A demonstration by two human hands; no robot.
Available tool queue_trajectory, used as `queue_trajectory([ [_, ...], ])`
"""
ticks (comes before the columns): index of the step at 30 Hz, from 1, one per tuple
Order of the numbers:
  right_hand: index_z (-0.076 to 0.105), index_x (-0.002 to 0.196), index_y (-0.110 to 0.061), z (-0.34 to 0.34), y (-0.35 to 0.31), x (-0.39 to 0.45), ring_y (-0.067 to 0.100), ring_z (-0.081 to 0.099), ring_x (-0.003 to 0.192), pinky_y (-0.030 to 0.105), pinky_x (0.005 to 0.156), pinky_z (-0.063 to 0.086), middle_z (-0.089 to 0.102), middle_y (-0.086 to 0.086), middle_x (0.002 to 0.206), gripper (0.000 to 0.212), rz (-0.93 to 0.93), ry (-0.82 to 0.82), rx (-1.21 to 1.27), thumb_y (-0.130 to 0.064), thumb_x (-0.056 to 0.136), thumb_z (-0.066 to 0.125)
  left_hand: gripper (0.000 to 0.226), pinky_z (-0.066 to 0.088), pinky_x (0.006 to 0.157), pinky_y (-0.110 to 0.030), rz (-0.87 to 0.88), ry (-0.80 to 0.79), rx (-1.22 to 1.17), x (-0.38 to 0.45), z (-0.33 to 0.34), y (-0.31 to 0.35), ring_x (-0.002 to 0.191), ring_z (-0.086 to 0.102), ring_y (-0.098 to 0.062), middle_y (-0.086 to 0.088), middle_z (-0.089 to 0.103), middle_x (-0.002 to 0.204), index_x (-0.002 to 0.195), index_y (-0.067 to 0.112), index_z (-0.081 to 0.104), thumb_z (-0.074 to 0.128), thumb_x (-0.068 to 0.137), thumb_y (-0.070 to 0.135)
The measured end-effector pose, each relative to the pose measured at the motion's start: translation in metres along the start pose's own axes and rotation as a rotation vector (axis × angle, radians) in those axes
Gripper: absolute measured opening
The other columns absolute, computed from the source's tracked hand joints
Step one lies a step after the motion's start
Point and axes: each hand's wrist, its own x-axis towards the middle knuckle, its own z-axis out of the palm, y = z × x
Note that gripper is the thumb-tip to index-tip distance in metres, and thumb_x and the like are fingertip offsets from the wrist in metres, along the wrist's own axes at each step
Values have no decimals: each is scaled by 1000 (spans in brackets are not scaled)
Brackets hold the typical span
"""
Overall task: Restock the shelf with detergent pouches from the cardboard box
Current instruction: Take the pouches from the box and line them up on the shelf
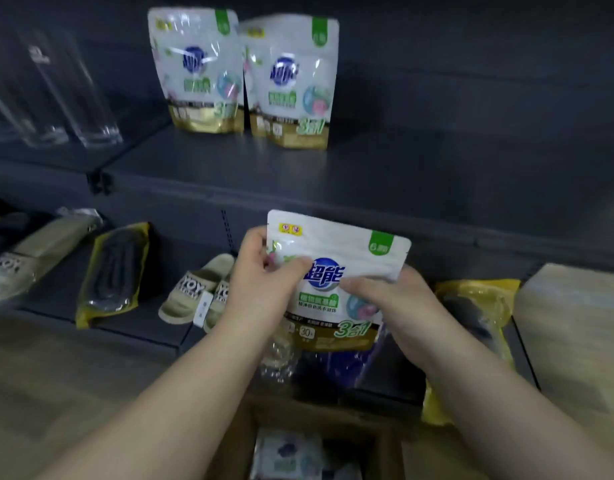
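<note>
Two glossy white-and-gold detergent pouches (198, 69) are already stood side by side on the dark grey metal shelf (437, 174). A third white pouch (336, 282) is held below the shelf edge, pinched by the left hand (260, 282) and right hand (392, 306). More pouches (291, 459) are left in the brown cardboard box (388, 452).

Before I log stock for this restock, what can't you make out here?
- Cardboard box: bottom edge cuts it off; arms cover it; pouch count unknown.
- Two shelved pouches: small print blurred.
- Held pouch: both hands hide its sides.
- Glassware: blurred, left edge.
</note>
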Motion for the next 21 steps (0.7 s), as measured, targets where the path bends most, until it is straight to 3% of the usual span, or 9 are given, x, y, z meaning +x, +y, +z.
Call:
queue_trajectory([
  [2, 71, 119, -13, -8, -42, 1, 29, 76, 99, 51, 91, 59, 79, 9, 108, 37, -131, 6, 6, -3, 84, 76, 34, 61, 66, -37, 110, -22, -50, 10, 12, 41, 80, 77, -22, -6, 76, 93, 104, 20, 59, 72, 82, -3],
  [6, 68, 123, -13, -26, -108, 4, 24, 76, 102, 42, 87, 60, 78, 5, 111, 39, -367, 16, -34, -2, 86, 72, 32, 61, 67, -29, 302, -110, -131, 31, 41, 112, 84, 76, -17, -3, 77, 96, 103, 17, 59, 71, 83, -6],
  [10, 67, 119, -23, -51, -140, 24, 13, 75, 102, 38, 92, 58, 78, -6, 111, 36, -455, 124, -191, -15, 86, 76, 31, 60, 71, -29, 387, -120, -119, 64, 71, 148, 89, 74, -17, -1, 76, 97, 98, 21, 57, 72, 82, -1],
  [13, 70, 104, -24, -66, -153, 43, 9, 76, 92, 28, 80, 61, 79, -7, 97, 19, -472, 208, -188, -13, 89, 74, 33, 58, 69, -25, 387, -119, -111, 89, 94, 153, 89, 73, -12, 2, 74, 100, 102, 24, 55, 73, 82, 5],
  [15, 70, 94, -26, -72, -158, 57, 1, 75, 81, 17, 67, 59, 79, -10, 89, 19, -495, 249, -199, -8, 91, 71, 33, 54, 64, -19, 360, -128, -125, 103, 107, 150, 82, 71, -3, 9, 73, 94, 102, 27, 54, 73, 83, 7],
  [19, 72, 98, -25, -87, -138, 95, 9, 75, 90, 32, 82, 62, 79, -8, 94, 12, -444, 313, -276, -15, 93, 69, 36, 51, 60, -11, 279, -96, -27, 131, 111, 110, 87, 69, -9, 5, 71, 95, 105, 24, 53, 77, 80, 11],
  [21, 71, 102, -28, -90, -117, 107, 7, 72, 95, 28, 82, 59, 78, -11, 99, 17, -400, 301, -325, -18, 89, 73, 42, 47, 58, -7, 249, -42, 126, 136, 104, 83, 88, 64, -10, 0, 67, 103, 116, 17, 53, 77, 81, 14],
])
